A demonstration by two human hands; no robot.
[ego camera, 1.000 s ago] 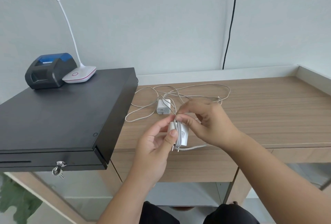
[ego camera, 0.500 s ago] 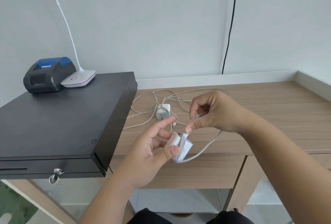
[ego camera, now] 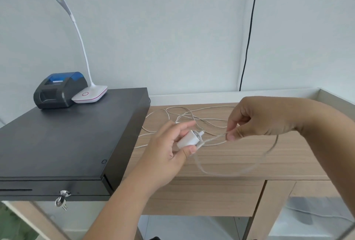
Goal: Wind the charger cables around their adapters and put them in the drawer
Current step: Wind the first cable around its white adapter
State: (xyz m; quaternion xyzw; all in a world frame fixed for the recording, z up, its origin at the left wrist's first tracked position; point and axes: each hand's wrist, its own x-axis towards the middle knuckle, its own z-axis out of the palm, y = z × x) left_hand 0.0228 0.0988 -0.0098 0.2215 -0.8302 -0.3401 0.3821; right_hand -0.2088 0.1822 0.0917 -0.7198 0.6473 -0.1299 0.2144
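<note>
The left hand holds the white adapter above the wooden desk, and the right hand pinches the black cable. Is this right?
Not quite. In the head view, the cable pinched by the right hand is white, not black. The left hand does hold the white adapter above the wooden desk.

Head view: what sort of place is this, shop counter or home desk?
Probably a shop or office checkout counter: a black cash drawer with keys in its lock, a receipt printer on top, beside a wooden desk.

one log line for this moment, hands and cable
left hand: grips adapter | right hand: pinches cable, loop slack | cash drawer: closed
</note>
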